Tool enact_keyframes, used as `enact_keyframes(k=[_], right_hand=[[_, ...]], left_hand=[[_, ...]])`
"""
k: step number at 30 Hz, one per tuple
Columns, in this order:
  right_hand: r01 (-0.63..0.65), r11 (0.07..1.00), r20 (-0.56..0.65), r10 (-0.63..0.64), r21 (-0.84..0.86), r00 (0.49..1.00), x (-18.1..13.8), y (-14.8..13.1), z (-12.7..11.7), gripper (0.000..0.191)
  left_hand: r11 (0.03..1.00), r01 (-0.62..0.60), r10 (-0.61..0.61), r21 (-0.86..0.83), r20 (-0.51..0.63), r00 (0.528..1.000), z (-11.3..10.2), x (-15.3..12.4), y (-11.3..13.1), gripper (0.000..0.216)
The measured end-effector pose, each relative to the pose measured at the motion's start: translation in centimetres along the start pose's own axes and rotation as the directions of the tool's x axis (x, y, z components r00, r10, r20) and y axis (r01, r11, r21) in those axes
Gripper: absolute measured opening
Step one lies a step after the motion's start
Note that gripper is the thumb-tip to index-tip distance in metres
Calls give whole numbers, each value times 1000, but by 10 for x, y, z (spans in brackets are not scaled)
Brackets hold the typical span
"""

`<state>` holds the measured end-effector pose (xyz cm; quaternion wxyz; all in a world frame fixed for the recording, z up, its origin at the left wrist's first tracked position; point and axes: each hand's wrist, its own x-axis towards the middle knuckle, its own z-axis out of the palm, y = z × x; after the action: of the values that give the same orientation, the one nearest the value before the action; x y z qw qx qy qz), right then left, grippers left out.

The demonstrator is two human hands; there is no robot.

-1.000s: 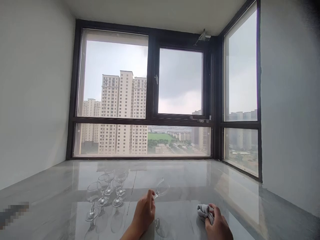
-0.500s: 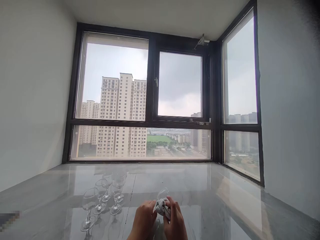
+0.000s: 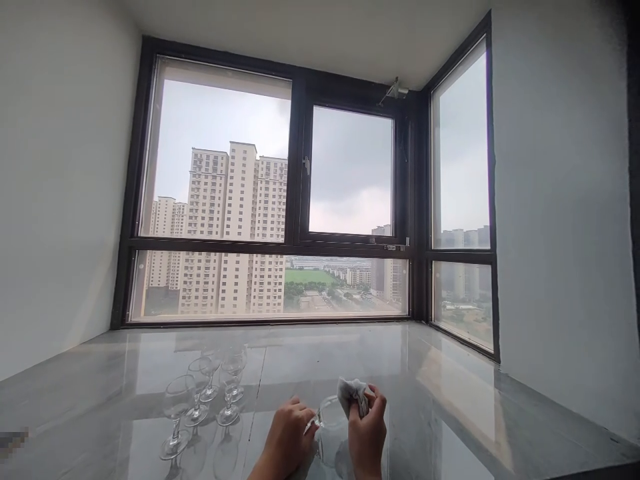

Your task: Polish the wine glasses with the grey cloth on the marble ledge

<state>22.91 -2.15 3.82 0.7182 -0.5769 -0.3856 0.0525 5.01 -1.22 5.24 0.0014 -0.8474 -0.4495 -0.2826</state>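
The left hand [image 3: 287, 437] grips a glass [image 3: 331, 427] at its stem while the right hand [image 3: 367, 430], at 3 o'clock, pinches a cloth [image 3: 351, 390] on its rim, wiping; turning the glass seems next.

A bare room in a high-rise apartment, seemingly unfurnished. Plain white walls [image 3: 55, 200] are enclosing a corner of large dark-framed windows [image 3: 300, 200], which are looking out on tall residential towers [image 3: 230, 227], a green field and a grey overcast sky far below eye level. A glossy grey marble-like surface [image 3: 450, 400] is stretching to the glass, reflecting the daylight.
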Motion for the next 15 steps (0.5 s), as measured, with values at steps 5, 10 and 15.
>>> enact_keyframes(k=[5, 10, 15], right_hand=[[-30, 999, 32, 31, -26, 999, 2, 7, 2, 44], [-42, 999, 93, 44, -20, 995, 0, 13, 7, 44], [-21, 999, 69, 18, 42, 997, -2, 12, 10, 42]], left_hand=[[997, 42, -44, -59, -33, 998, -1, 1, -3, 15], [994, 78, -79, -78, -19, 997, 2, 3, -8, 14], [992, 77, -79, -95, -23, 997, 5, 5, -14, 15]])
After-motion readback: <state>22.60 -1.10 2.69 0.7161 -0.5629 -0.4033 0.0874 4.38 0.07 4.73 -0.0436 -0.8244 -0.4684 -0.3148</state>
